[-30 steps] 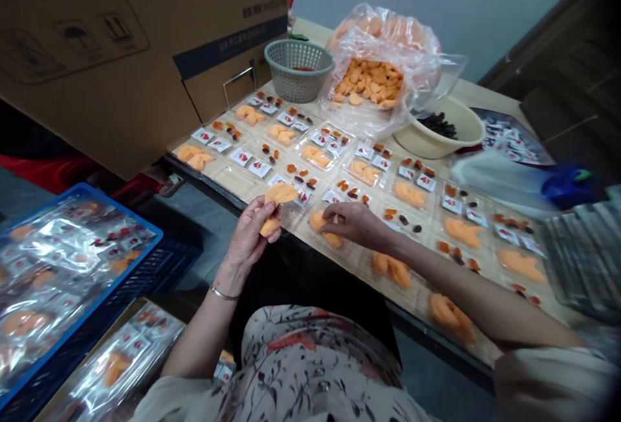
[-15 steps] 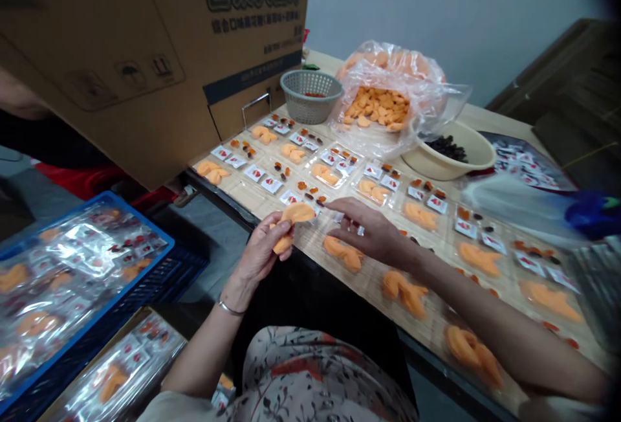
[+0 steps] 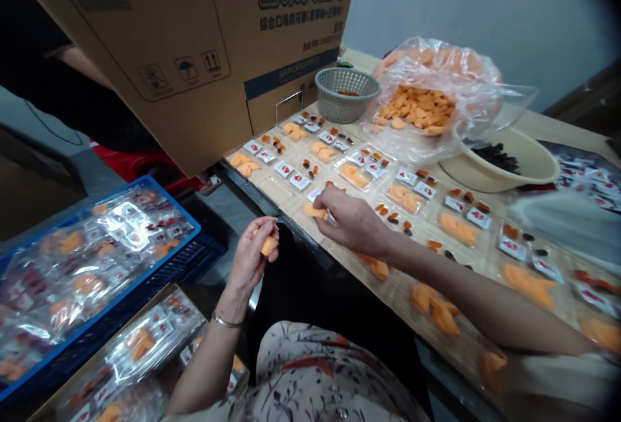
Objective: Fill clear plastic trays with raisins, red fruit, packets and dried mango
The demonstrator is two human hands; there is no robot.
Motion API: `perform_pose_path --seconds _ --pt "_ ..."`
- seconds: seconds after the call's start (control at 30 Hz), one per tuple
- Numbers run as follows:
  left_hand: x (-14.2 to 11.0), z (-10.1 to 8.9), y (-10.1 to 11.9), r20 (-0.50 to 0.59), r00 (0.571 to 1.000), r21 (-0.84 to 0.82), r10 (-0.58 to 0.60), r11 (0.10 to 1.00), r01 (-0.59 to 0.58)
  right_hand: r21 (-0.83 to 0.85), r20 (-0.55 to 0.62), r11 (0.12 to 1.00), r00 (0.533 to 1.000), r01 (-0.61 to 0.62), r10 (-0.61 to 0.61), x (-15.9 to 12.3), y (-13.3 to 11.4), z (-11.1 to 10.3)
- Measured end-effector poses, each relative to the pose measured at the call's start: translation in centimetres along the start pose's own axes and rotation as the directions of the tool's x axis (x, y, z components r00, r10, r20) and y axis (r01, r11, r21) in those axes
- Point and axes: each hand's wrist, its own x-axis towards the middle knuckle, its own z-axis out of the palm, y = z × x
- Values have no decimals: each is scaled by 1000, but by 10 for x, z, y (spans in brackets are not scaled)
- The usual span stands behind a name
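Note:
My left hand (image 3: pixel 253 250) is closed around a small orange slice (image 3: pixel 267 245), held in the air off the table's front edge. To its right, my right hand (image 3: pixel 350 222) reaches down over a clear plastic tray in the front row, fingers pinched on some orange slices (image 3: pixel 315 210) low at the tray's surface. White sachets with red print (image 3: pixel 299 181) and dark and amber dried fruit pieces (image 3: pixel 310 166) lie in the neighbouring tray. Filled trays with orange slices (image 3: pixel 354 175) stand in rows across the table. My right hand and forearm hide part of the front row.
A big cardboard box (image 3: pixel 194 40) stands at the left. Behind the trays are a grey basket (image 3: pixel 342 108), a plastic bag of orange slices (image 3: pixel 422 108) and a cream bowl (image 3: pixel 478 176) of dark pieces. A blue crate (image 3: pixel 187 231) of sealed packs sits lower left; another person's arm (image 3: pixel 82 66) shows behind the box.
My right hand has taken orange slices and lowered them to the front tray. My left hand keeps fewer slices and has drawn slightly down and left. The view has shifted left.

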Motion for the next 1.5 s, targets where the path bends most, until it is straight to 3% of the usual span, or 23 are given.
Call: perform_pose_path --seconds 0.1,0.17,0.3,0.37,0.43,0.5,0.57,0.67,0.77,0.83,0.9,1.0,1.07,1.23,1.5 --pt "3 -5 -8 -27 999 -35 -43 999 42 -276 267 959 964 63 13 -3 -14 11" --pt "6 -3 -14 -12 997 -62 -78 995 77 -359 390 930 918 86 66 -8 -20 16" --pt "8 5 -20 35 993 -130 -116 984 120 -370 472 927 871 55 137 -18 -16 21" --pt "8 8 -19 44 993 -177 -112 977 118 -287 444 958 888 16 119 -18 -9 21" --pt "6 11 -15 51 992 -229 -113 966 122 -107 336 994 941 -11 46 -13 -2 18" --pt "5 15 -11 60 991 -277 -119 952 131 109 193 994 981 16 -36 -3 -1 16" --pt "5 21 -6 45 992 -309 -116 943 124 259 84 962 990 86 -111 7 -6 16" --pt "6 31 0 -11 998 -341 -69 938 61 308 23 932 978 190 -206 16 -21 25" --pt "7 39 6 -10 1000 -381 -29 924 23 283 -20 937 978 205 -208 19 -31 35" --pt "8 41 9 32 999 -406 -36 913 46 342 -54 924 985 170 -161 21 -32 35" --pt "9 40 10 78 996 -418 -52 905 80 474 -49 880 999 43 -22 24 -30 29" --pt "10 38 9 105 992 -437 -67 893 106 673 58 702 964 -231 261 30 -24 17" --pt "10 39 6 126 990 -442 -68 889 118 747 114 585 928 -315 355 33 -21 14" --pt "16 41 0 60 998 -351 2 936 19 813 100 489 904 -315 416 35 -16 20" --pt "36 28 1 -23 977 -156 212 964 -213 793 -20 553 897 -254 441 34 -14 26"
